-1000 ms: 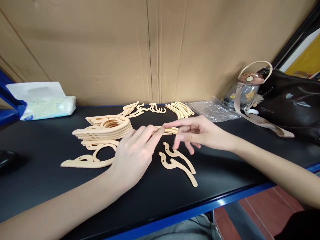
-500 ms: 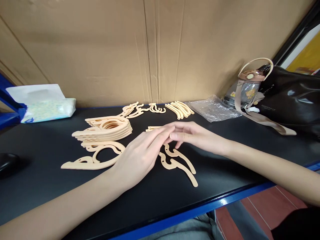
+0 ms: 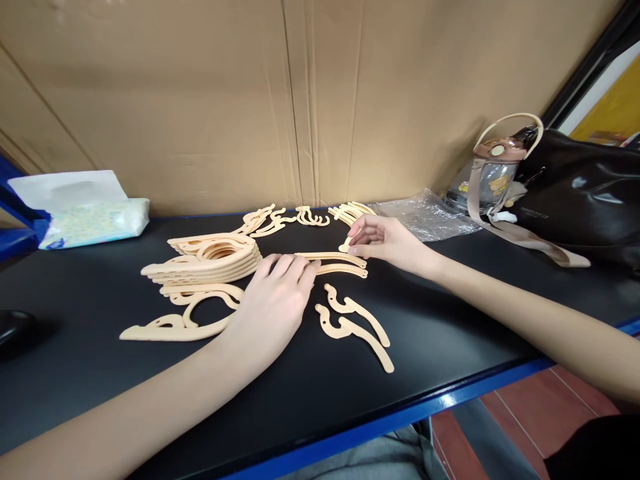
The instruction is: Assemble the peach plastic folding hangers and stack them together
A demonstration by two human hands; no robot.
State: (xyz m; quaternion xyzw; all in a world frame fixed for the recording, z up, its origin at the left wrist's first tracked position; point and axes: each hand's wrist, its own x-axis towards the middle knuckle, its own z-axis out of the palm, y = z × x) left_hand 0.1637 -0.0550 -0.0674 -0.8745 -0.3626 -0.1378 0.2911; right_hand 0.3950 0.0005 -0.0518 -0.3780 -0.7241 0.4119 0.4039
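Your right hand (image 3: 387, 243) is bent nearly closed, thumb and fingertips pinching a small cream piece (image 3: 345, 247) whose rounded tip pokes out on the 8 o'clock side; the rest of it is hidden by your fingers. Your left hand (image 3: 275, 290) is palm down with loosely curled fingers, covering the near end of one strip; you can't tell whether it grips or only rests there.

Between your hands, at 8 o'clock from the right one, lie two curved strips, the farther one (image 3: 335, 256) and the nearer one (image 3: 345, 269), smooth, matt cream and slim, roughly parallel. At 7 o'clock from your right hand two hooked pieces (image 3: 374, 343) lie flat on the black bench (image 3: 300, 413), each a small holed hook running into a bowed arm. At 10 o'clock from your left hand is a neat stack of matching frames (image 3: 230, 270); at 8 o'clock a loose frame (image 3: 165, 332) lies partly behind your wrist. A strip pile (image 3: 350, 212) sits just beyond your right hand at 11 o'clock, with a row of small hooks (image 3: 313, 219) at 10.

Half a second ago your fingertips met over the strips; now your hands are apart, the right having gone out towards 1 o'clock. The strips' right ends have come into view, and so has the pinched piece. The hooked pieces and the stack haven't moved.
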